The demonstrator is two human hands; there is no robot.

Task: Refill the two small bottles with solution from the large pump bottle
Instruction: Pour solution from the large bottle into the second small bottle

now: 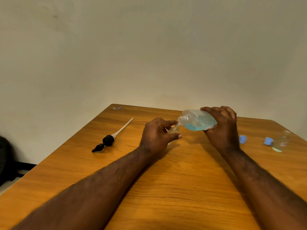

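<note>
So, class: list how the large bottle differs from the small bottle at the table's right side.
The large bottle is tipped in the right hand; the small bottle rests untouched on the table. The large bottle holds blue liquid; the small bottle looks nearly empty. Both are clear and uncapped.

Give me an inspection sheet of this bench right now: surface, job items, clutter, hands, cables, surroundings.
Surface: orange-brown wooden table, small sticker at far corner.
Job's things: large clear bottle of blue liquid, pump off, tilted with neck at mouth of small clear bottle; second small clear bottle at right; two blue plastic caps near it; black pump head with white tube lying left.
Clutter: nothing seen.
Hands: left hand holds small bottle; right hand grips large bottle.
Cables: nothing seen.
Surroundings: plain beige wall; dark bag on floor, left.
</note>
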